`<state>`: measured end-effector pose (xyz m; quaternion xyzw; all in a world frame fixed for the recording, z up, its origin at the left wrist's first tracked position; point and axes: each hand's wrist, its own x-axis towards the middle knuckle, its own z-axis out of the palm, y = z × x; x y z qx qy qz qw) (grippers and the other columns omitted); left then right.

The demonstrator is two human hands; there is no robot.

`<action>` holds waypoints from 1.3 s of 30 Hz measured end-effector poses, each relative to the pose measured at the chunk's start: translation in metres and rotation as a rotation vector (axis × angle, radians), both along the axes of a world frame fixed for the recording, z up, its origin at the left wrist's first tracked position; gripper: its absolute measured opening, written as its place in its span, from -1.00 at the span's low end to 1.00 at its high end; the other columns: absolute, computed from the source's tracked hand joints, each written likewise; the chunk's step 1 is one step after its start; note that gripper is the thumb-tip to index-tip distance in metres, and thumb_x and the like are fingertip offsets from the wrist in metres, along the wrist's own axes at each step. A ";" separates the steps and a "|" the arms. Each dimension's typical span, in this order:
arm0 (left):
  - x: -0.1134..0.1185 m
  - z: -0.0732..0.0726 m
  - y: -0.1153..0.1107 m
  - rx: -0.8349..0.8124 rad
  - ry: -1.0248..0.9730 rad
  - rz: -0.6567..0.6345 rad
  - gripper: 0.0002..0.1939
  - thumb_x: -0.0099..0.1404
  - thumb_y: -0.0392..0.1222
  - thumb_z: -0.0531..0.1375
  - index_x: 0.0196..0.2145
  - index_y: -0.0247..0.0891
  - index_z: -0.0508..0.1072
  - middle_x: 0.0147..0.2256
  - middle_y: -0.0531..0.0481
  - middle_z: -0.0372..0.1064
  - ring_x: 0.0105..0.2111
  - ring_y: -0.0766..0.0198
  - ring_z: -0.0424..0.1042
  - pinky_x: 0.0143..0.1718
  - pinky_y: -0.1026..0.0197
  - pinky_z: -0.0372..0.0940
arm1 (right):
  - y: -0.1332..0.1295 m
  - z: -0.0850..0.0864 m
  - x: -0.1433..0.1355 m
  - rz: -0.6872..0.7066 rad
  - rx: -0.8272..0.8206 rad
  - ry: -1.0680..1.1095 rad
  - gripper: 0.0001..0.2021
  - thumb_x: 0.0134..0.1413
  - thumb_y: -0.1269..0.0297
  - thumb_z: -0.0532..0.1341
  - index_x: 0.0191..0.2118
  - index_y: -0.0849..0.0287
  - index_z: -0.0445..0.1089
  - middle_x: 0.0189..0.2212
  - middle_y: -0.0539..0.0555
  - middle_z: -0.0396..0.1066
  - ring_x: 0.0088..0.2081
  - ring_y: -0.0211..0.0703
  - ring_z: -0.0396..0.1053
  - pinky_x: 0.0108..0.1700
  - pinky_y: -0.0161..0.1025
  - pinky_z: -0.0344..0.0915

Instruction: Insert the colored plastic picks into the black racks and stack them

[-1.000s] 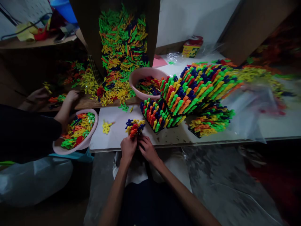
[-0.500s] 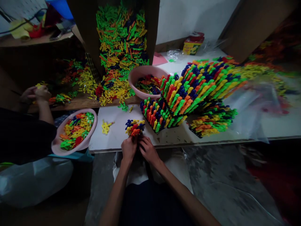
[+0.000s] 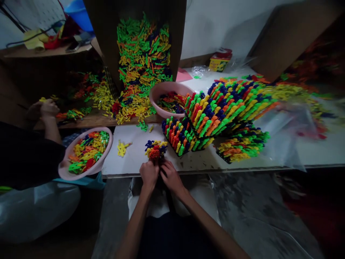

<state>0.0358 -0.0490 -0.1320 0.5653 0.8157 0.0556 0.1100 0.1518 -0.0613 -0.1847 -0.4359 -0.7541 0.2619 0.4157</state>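
Note:
At the table's near edge, a small cluster of plastic figures [image 3: 155, 148] in blue, yellow, red and orange stands just beyond my hands. My left hand [image 3: 149, 174] is closed at the near side of this cluster, its fingers wrapped around the lower part. Close beside it, my right hand [image 3: 170, 175] has bent fingers pinched together at the same spot; what lies between them is hidden. Just right of the cluster are packed blocks of upright figures [image 3: 180, 136] on dark bases. A few loose yellow pieces [image 3: 122, 148] lie to the left on the white table [image 3: 137, 166].
Pink basins [image 3: 107, 151] hold loose coloured pieces, one left, another behind. A tall open box [image 3: 145, 54] spills more pieces. Larger packed blocks [image 3: 218, 108] and a clear plastic bag [image 3: 285, 140] sit right. At left, a co-worker's hands [image 3: 48, 109] hold something yellow.
The view has tilted slightly, so the surroundings appear a little lower. My hands stay at the cluster with only slight finger movement. The co-worker's hands remain at the left.

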 end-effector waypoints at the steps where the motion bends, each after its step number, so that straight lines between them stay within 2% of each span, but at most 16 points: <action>1: 0.000 0.001 0.001 -0.007 0.008 -0.016 -0.53 0.41 -0.03 -0.05 -0.24 -0.34 0.58 -0.32 -0.30 0.55 -0.28 0.04 0.54 -0.33 0.18 0.21 | 0.000 0.000 0.000 0.000 -0.003 0.003 -0.73 0.16 0.52 0.10 -0.10 0.14 0.45 -0.06 0.18 0.44 0.12 0.00 0.30 0.20 0.07 0.32; 6: 0.002 0.006 0.000 -0.025 0.044 -0.080 -0.57 0.41 -0.13 -0.07 -0.21 -0.33 0.57 -0.32 -0.28 0.56 -0.26 0.05 0.54 -0.27 0.18 0.23 | 0.002 0.003 0.002 0.028 -0.003 -0.003 -0.74 0.15 0.52 0.11 -0.13 0.15 0.46 -0.08 0.19 0.45 0.10 0.00 0.32 0.18 0.05 0.33; 11: -0.004 0.010 0.000 0.026 0.051 -0.205 -0.59 0.42 -0.18 -0.07 -0.21 -0.29 0.58 -0.35 -0.23 0.57 -0.30 0.10 0.54 -0.14 0.15 0.22 | 0.005 0.003 0.003 0.036 0.018 0.000 -0.73 0.13 0.52 0.10 -0.13 0.17 0.47 -0.08 0.20 0.46 0.08 0.02 0.34 0.17 0.08 0.34; 16: -0.011 0.007 0.002 0.065 -0.037 -0.094 -0.54 0.41 0.10 -0.01 -0.21 -0.21 0.59 -0.28 -0.21 0.58 -0.27 0.09 0.53 -0.30 0.20 0.17 | 0.005 0.001 0.001 0.026 0.032 0.027 -0.74 0.13 0.52 0.10 -0.16 0.15 0.48 -0.12 0.18 0.48 0.07 0.03 0.34 0.17 0.11 0.33; 21: -0.009 0.004 0.002 0.097 -0.069 -0.036 -0.59 0.42 0.02 0.00 -0.20 -0.21 0.58 -0.28 -0.19 0.58 -0.25 0.11 0.51 -0.31 0.21 0.13 | 0.002 0.003 -0.001 -0.003 0.018 0.038 -0.75 0.15 0.50 0.11 -0.15 0.14 0.48 -0.11 0.17 0.47 0.07 0.02 0.35 0.16 0.08 0.34; 26: -0.007 0.005 0.004 0.062 -0.027 -0.105 -0.61 0.41 -0.06 0.01 -0.33 -0.26 0.58 -0.32 -0.20 0.57 -0.25 0.10 0.49 -0.23 0.18 0.16 | 0.001 -0.002 0.001 0.002 0.017 0.041 -0.73 0.15 0.51 0.11 -0.13 0.14 0.48 -0.09 0.17 0.47 0.10 0.01 0.33 0.18 0.07 0.32; 33: 0.006 0.001 0.004 0.075 -0.031 -0.121 -0.64 0.43 -0.11 -0.02 -0.27 -0.25 0.55 -0.41 -0.14 0.55 -0.35 0.15 0.51 -0.10 0.15 0.17 | 0.003 -0.017 0.004 0.010 0.042 0.049 -0.63 0.13 0.48 0.13 0.05 0.15 0.43 0.00 0.22 0.45 0.13 0.06 0.33 0.18 0.13 0.34; 39: 0.003 -0.001 0.000 0.112 -0.039 -0.086 -0.62 0.43 -0.12 -0.03 -0.24 -0.28 0.56 -0.39 -0.17 0.57 -0.34 0.14 0.52 -0.05 0.12 0.17 | 0.004 -0.013 0.004 0.018 0.061 0.063 -0.71 0.17 0.45 0.12 -0.05 0.14 0.47 -0.04 0.22 0.46 0.11 0.07 0.34 0.16 0.14 0.35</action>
